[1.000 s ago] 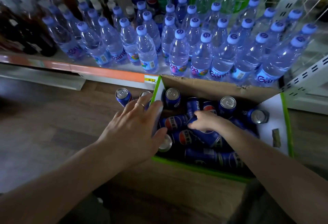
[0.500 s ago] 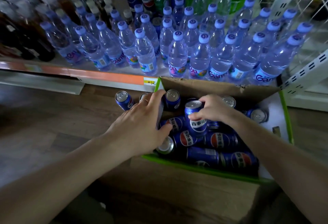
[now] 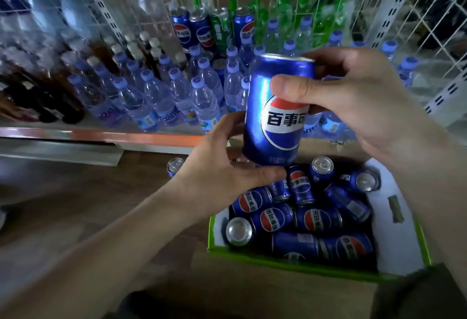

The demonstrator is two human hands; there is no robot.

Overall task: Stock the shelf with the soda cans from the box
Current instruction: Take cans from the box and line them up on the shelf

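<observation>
An upright blue soda can with a red, white and blue logo is held in the air above the box. My right hand grips its upper half, thumb across the front. My left hand holds its lower end, thumb under the base and fingers behind it. Below lies the open cardboard box with a green rim, holding several more blue cans, most on their sides. On the shelf, a few soda cans stand at the back.
Rows of water bottles fill the front of the low shelf, with dark bottles at the left. One blue can stands on the wooden floor left of the box. White wire mesh and slotted uprights back the shelf.
My right hand has lifted a can out of the box and raised it upright. My left hand left the box's edge and took the can's lower end. The view tilted up.
</observation>
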